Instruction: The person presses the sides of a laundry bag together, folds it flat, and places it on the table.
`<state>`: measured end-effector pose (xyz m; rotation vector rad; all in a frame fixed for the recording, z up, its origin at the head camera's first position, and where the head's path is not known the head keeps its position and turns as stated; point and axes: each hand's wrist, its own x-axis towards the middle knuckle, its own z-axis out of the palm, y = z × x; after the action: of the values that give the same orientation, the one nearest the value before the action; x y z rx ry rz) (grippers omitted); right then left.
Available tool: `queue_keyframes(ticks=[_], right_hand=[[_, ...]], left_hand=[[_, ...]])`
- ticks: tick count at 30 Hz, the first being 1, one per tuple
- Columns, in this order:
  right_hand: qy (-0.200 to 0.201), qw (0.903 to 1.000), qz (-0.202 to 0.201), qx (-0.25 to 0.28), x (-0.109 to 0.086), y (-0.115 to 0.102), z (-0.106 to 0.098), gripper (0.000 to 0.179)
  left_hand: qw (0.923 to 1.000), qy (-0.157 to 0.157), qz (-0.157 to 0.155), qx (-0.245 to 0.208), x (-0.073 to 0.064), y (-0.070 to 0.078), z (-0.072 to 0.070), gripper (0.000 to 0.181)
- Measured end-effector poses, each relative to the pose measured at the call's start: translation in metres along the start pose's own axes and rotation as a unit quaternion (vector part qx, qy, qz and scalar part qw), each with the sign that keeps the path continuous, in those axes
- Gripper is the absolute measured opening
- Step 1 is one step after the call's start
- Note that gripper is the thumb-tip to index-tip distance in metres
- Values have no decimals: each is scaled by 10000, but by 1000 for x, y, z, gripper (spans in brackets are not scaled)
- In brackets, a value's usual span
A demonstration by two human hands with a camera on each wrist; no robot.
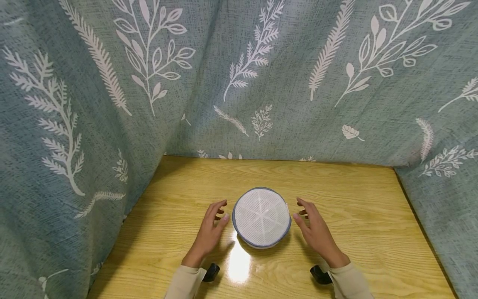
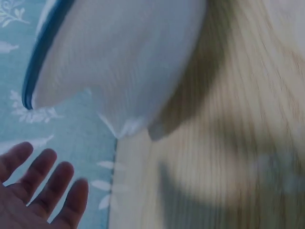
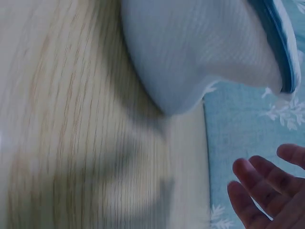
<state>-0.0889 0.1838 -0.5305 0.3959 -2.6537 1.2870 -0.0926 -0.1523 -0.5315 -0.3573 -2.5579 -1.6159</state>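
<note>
In the head view, the white mesh bag [image 1: 261, 218] sits on the worktop [image 1: 336, 187] between the person's left grip [image 1: 208, 234] and right grip [image 1: 316, 232], both parted, just beside it and holding nothing, so an even approach from both sides would likely keep it centred. The left wrist view shows its side creased inward below the blue rim [image 2: 40, 55] (soft fabric, by the look), so light pressure seems wise; in the right wrist view, the fingers [image 3: 259, 186] stand clear of the bag, leaving room to meet it squarely

Bright glare on wood-grain tabletop [image 1: 354, 199] at near side of blue-rimmed mesh pouch [image 1: 261, 216], soft shadows beside it, dimmer, blurred wrist views
</note>
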Motion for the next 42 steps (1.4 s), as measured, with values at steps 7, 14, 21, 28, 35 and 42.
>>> queue_keyframes(ticks=[7, 14, 21, 28, 35, 42], right_hand=[[71, 9982, 199, 566, 1, -8, 7, 47], [71, 9940, 481, 979, 2, -13, 12, 47], [44, 9838, 848, 1581, 4, -20, 14, 47], [65, 9782, 1168, 1718, 6, -23, 18, 45], [82, 9766, 1217, 1772, 7, -25, 19, 43], [129, 9772, 1252, 1711, 8, -23, 21, 41]], left_hand=[[9972, 5, -189, -722, -1, 10, 7, 42], [9891, 75, -509, -1381, -2, 18, 12, 42], [9859, 210, -626, -1537, -1, 18, 16, 40], [9807, 298, -888, -1715, 1, 19, 18, 37], [9768, 460, -1080, -1792, 4, 21, 21, 36], [9754, 578, -1246, -1724, 7, 21, 26, 37]])
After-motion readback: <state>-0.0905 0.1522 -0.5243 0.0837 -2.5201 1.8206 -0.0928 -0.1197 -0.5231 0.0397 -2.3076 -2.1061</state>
